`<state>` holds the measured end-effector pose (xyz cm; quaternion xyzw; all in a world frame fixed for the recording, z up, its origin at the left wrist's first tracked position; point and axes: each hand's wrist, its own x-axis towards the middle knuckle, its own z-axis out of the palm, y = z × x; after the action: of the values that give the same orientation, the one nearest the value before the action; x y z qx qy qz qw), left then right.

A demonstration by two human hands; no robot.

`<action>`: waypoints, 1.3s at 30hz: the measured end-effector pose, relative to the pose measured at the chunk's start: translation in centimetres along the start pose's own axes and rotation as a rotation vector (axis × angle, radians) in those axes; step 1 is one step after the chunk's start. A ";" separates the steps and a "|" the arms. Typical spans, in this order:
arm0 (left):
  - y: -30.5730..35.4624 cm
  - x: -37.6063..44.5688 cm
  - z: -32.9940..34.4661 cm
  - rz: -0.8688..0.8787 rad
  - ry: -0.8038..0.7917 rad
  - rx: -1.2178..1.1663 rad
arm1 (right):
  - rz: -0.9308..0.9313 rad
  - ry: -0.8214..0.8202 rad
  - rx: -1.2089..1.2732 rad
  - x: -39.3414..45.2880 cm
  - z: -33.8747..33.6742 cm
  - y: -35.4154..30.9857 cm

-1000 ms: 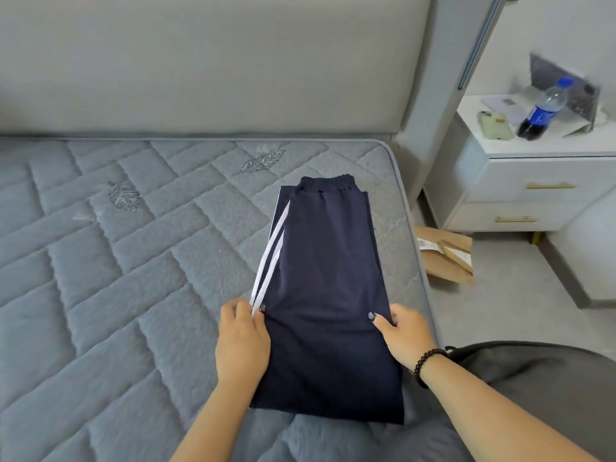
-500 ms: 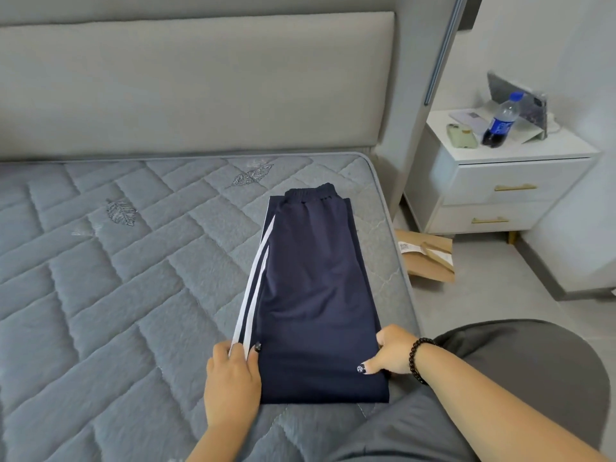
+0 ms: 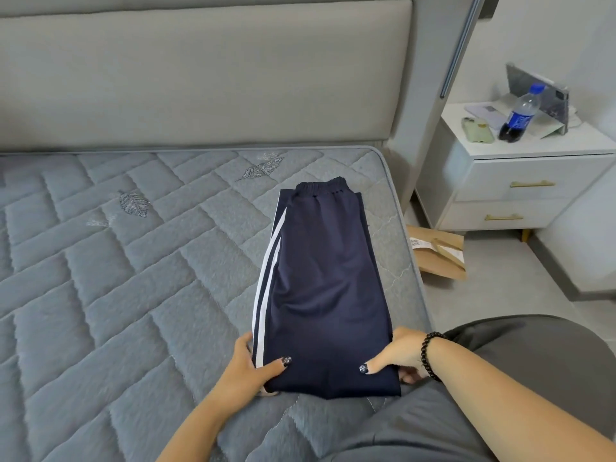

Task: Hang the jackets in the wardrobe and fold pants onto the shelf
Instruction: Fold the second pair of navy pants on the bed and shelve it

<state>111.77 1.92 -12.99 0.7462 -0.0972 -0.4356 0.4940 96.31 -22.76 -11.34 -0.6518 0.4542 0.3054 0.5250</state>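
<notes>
Navy track pants (image 3: pixel 328 288), with two white side stripes (image 3: pixel 265 288) along their left edge, lie folded lengthwise on the quilted grey mattress (image 3: pixel 110 295), elastic waistband (image 3: pixel 322 187) toward the padded headboard (image 3: pixel 200 75). Over the last second both hands have slid from mid-length down to the near end of the pants, and that end, which earlier ran past the hands toward the viewer, now finishes as a squared fold between them.

The left hand (image 3: pixel 248 365) grips the near-left corner, thumb on top across the stripes and fingers tucked beneath. The right hand (image 3: pixel 398 356), with a dark bead bracelet (image 3: pixel 428 355) at the wrist, pinches the near-right corner, thumb on top and fingertips visible under the cloth.

This grip suggests the next fold, near end carried up toward the waistband, is about to begin; the pants are not yet on any shelf, and no wardrobe or jacket is in view.

Edges: the pants' right side runs close to the mattress's right edge, nearest at the hands. Beyond it is bare floor with a flat cardboard package (image 3: pixel 436 253) and a white nightstand (image 3: pixel 520 191) carrying a blue-labelled bottle (image 3: pixel 520 116) and a phone (image 3: pixel 477 130). To the left lies broad open mattress, and bare mattress remains between waistband and headboard, so a forward fold appears unobstructed.
</notes>
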 end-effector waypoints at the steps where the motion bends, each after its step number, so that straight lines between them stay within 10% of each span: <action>1: -0.1 -0.1 -0.4 -0.048 -0.053 -0.058 | -0.006 -0.011 -0.018 0.1 0.0 0.1; 18: 0.6 -0.2 -3.3 -0.203 -0.148 -0.146 | -0.054 -0.119 0.234 -1.2 -0.4 -0.4; 29: 5.5 -1.1 -0.9 0.419 0.240 0.140 | -0.673 0.460 0.263 -3.7 -1.7 -0.6; 36: 7.5 -0.8 -1.6 0.493 0.056 0.355 | -0.750 0.157 0.442 -4.9 -2.3 0.2; 39: 7.6 -0.9 -1.5 0.469 0.256 0.296 | -0.861 0.432 0.027 -4.6 -2.1 0.3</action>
<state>114.51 -0.37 -6.09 0.8162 -0.2663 -0.1930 0.4751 94.07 -23.59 -6.87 -0.8222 0.2457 -0.0878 0.5059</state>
